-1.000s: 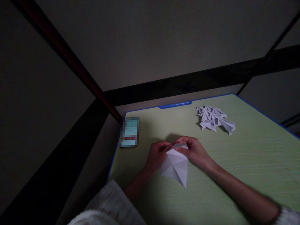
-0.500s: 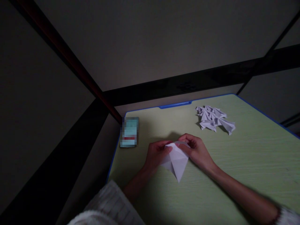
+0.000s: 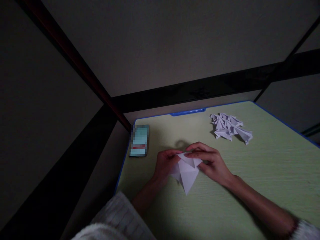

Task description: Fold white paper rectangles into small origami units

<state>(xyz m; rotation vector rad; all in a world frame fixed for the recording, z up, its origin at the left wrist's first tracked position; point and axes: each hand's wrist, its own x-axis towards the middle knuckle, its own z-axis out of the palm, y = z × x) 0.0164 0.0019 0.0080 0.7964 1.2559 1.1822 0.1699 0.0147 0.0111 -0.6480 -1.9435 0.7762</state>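
A folded sheet of white paper [image 3: 188, 175] is held above the light green table, its pointed corner toward me. My left hand [image 3: 165, 164] pinches its upper left edge between thumb and fingers. On the opposite side my right hand [image 3: 211, 161] grips the paper's upper right part, with fingers laid across the top flap and the thumb below. Part of the top edge is hidden behind the fingers. Several folded white paper figures [image 3: 226, 126] lie in a cluster beyond my right hand.
The table [image 3: 270, 166] has a blue rim and a blue pen-like strip [image 3: 188, 112] at its far edge. A phone [image 3: 139, 140] with a blurred screen lies at the left edge. Dark-banded pale panels [image 3: 190, 43] stand behind the table.
My right hand's fingers have moved over the paper's top, and a flap at the upper right now shows folded. The paper's lower point has shifted slightly left.
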